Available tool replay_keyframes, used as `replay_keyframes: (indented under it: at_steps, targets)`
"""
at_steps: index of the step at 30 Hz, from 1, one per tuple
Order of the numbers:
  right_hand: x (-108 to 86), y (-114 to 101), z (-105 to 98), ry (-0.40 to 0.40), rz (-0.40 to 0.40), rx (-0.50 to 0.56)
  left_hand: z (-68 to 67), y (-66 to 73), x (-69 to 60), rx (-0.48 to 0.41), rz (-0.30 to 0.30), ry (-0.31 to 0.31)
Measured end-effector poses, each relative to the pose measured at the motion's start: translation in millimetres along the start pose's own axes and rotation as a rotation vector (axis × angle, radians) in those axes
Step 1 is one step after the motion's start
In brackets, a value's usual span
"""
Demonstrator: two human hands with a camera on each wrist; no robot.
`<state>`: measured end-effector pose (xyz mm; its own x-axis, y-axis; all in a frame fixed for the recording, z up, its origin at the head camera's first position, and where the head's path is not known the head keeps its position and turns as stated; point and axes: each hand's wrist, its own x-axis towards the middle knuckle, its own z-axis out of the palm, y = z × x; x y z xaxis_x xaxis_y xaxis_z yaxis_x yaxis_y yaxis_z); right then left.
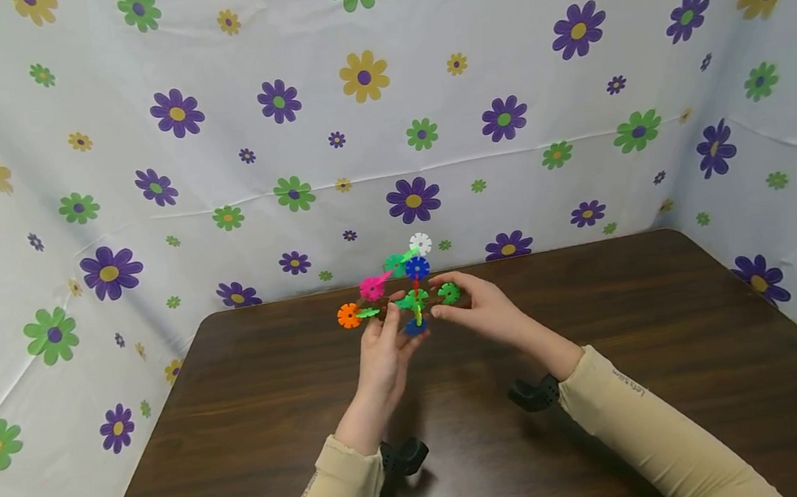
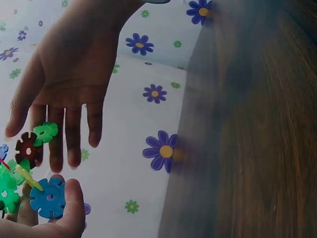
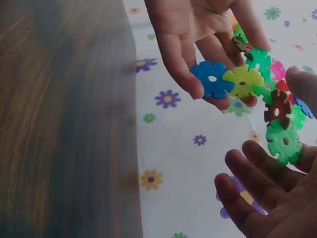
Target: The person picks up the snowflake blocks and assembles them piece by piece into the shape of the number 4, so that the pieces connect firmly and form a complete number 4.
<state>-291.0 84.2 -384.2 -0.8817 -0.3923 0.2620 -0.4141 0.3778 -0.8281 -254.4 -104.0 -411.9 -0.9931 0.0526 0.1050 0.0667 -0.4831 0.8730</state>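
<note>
A structure of interlocking flower-shaped plastic discs [image 1: 415, 300] is held up above the table. My left hand [image 1: 382, 361] grips it from below, its thumb in front and its other fingers partly hidden behind the pieces. A blue disc [image 3: 213, 79] juts out by the left fingertips, joined to a yellow disc [image 3: 242, 82]. At the structure's right side is my right hand [image 1: 486, 308], thumb and fingers spread around the outermost green disc [image 1: 449, 293]. That green disc [image 3: 284, 142] joins a brown one [image 3: 278, 109] and overlaps the right fingers in the right wrist view.
A dark wood-grain table [image 1: 242, 430] lies below the hands. Behind it and at both sides hangs a white cloth [image 1: 316, 45] printed with flowers. Black wrist mounts [image 1: 405, 457] stick out under the sleeves. Orange [image 1: 349, 316] and white [image 1: 420, 243] discs mark the structure's far ends.
</note>
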Motion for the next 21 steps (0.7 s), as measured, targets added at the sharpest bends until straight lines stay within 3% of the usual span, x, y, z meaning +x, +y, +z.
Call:
replay_keyframes:
  at_steps: [5,12,15,21]
  targets:
    - [-0.4,9.9,-1.5,0.105,-0.111,-0.106,6.7,-10.2,4.7,-0.009,-0.029,-0.011]
    - [-2.0,18.0,-0.7,0.188,-0.370,-0.434,17.8,-18.2,7.6,-0.023,-0.048,-0.011]
    - [-3.2,18.3,-0.3,0.207,-0.410,-0.508,21.7,-19.7,7.6,-0.021,-0.049,-0.009]
    - [-3.4,20.1,-2.9,0.218,-0.413,-0.570,27.8,-22.2,8.3,-0.022,-0.048,-0.013]
